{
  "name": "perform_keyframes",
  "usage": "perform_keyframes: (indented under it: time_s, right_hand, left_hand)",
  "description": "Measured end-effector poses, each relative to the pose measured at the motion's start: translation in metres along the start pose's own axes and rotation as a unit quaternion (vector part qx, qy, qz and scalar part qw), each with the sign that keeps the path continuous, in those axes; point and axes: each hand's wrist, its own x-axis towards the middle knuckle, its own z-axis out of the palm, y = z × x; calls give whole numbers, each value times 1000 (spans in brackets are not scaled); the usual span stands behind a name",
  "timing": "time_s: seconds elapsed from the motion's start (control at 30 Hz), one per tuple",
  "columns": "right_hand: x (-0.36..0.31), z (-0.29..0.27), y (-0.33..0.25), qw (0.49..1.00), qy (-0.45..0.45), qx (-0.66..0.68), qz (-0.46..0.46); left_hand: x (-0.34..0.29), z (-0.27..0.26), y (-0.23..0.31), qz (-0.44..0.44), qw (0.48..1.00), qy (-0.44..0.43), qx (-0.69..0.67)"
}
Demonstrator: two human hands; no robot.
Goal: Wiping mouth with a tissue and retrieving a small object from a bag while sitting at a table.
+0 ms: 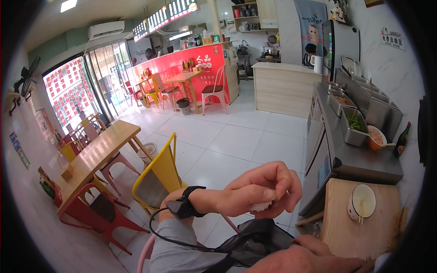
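My left hand [261,189] is raised in front of me with its fingers curled in a pinch. A small crumpled white tissue [261,207] is held between the thumb and fingers. Round the wrist sits a black band with a small device [184,205], and a black cable runs from it. My right hand [314,245] is low at the lower right, beside dark sheer fabric [259,239] over my lap; its fingers do not show clearly. To the right, a white bowl [363,200] with a pair of chopsticks stands on a wooden table [346,236].
A yellow metal chair [157,179] stands close on my left, by a long wooden table [102,150] and a red chair [98,211]. Along the right wall runs a steel counter [355,157] with food trays [354,125], an orange bowl [377,136] and a dark bottle [403,139].
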Motion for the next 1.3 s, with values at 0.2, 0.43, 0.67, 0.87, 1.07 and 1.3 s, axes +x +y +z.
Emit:
perform_keyframes:
  time_s: [0.2, 0.43, 0.67, 0.87, 1.07, 1.3]
  right_hand:
    - [29, 17, 36, 987, -115, -25, 106]
    - [31, 23, 46, 990, -108, -33, 86]
    - [24, 12, 27, 993, -91, -13, 80]
    - [33, 30, 56, 992, -95, -53, 66]
    - [28, 27, 53, 996, -79, -26, 45]
    - [37, 30, 59, 991, -96, -79, 48]
  left_hand:
    - [-4, -4, -2, -45, 998, 8, 50]
    - [0, 3, 0, -93, 996, -14, 5]
    - [-4, 5, -3, -89, 994, -62, 10]
    - [-6, 7, 0, -73, 995, -56, 34]
    - [-8, 8, -5, -66, 995, -74, -20]
    - [-10, 13, 0, 18, 992, -122, 31]
